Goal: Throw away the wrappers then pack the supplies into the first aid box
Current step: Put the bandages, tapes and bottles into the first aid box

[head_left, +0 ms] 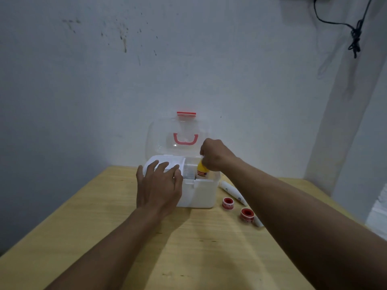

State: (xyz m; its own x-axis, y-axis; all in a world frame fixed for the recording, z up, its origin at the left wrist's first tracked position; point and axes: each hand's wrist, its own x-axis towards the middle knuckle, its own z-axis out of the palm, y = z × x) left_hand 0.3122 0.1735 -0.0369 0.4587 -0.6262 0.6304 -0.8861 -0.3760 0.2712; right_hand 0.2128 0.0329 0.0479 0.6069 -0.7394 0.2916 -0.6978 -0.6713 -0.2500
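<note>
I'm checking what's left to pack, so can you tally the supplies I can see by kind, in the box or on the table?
Bottle, yellow, held in the box by the right hand: 1
Tape rolls, red, on the table: 2
White tube-like items on the table: 2
Total: 5

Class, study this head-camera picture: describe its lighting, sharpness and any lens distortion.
Head view: dim, bluish light on the wall, soft throughout; the yellow bottle label under the right hand is unreadable; forearms bulge at the bottom edge, wide-angle stretch; the clear lid nearly vanishes against the wall; faint shadow on the table beneath the left hand.
</note>
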